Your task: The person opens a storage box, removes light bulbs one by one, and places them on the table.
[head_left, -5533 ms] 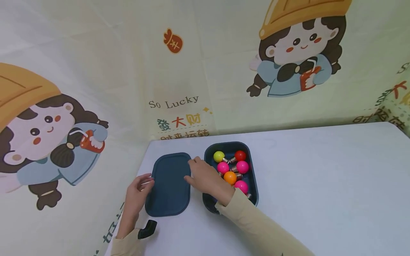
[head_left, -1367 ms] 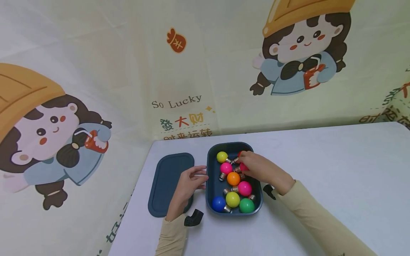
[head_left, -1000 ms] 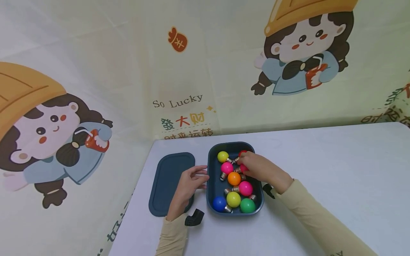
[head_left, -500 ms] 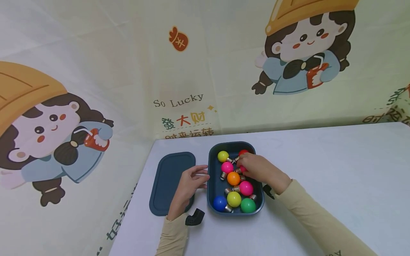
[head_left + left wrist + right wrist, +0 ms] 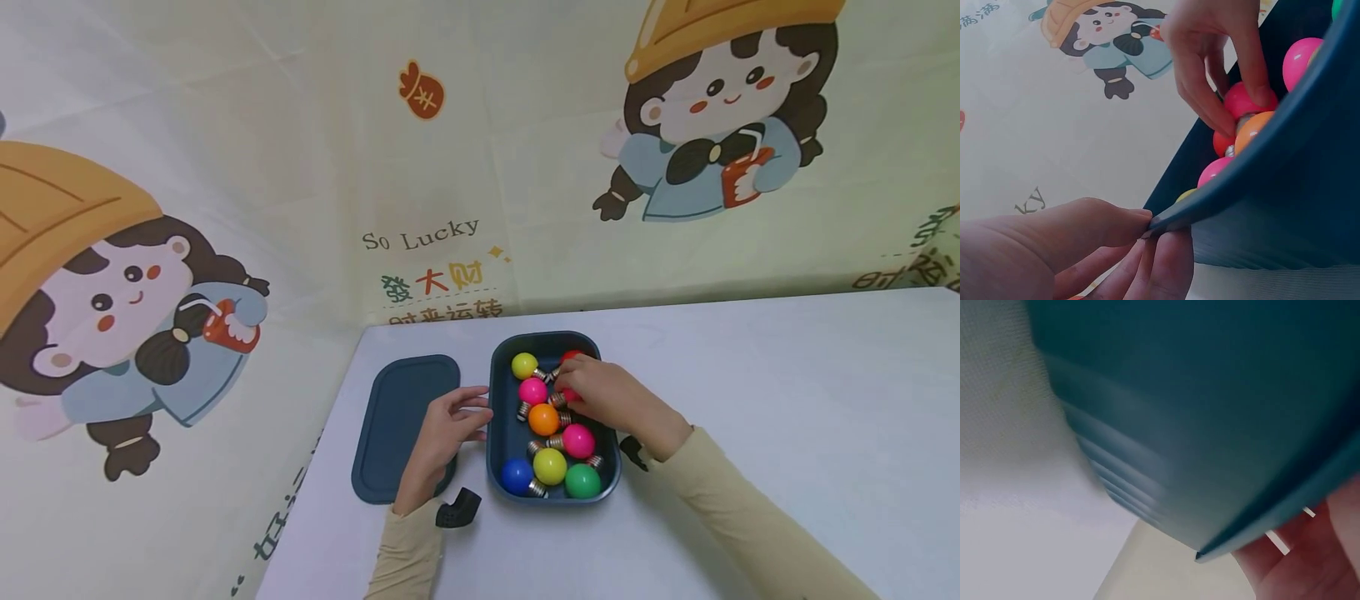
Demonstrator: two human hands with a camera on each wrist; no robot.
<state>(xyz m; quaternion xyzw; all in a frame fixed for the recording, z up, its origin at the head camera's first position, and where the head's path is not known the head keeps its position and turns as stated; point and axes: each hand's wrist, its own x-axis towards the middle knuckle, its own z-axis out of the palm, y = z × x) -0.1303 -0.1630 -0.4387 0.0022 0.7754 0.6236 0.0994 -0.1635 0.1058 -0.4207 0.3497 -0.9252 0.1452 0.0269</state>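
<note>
A dark blue box (image 5: 504, 437) with several colored light bulbs in it stands on the table. My left hand (image 5: 444, 423) pinches the box's near-left rim between thumb and fingers, as the left wrist view shows. My right hand (image 5: 617, 398) reaches over the opposite rim, thumb and fingertips around a pink bulb (image 5: 1244, 95). A red bulb (image 5: 572, 356) lies just beyond those fingers, partly covered. Beside them are an orange bulb (image 5: 543, 420), another pink bulb (image 5: 533, 392) and a yellow one (image 5: 524, 365). The right wrist view shows mostly the box's outer wall (image 5: 1166, 425).
A flat dark blue lid (image 5: 397, 433) lies left of the box, partly under my left hand and forearm. Blue (image 5: 517, 476), yellow (image 5: 550, 467) and green (image 5: 582, 481) bulbs sit at the box's near end. A printed cloth (image 5: 540, 275) hangs behind the white table (image 5: 787, 400).
Both hands were by the lid earlier; the left has moved right to the box rim, the right into the box. Over the last second the orange bulb has shifted slightly left.
</note>
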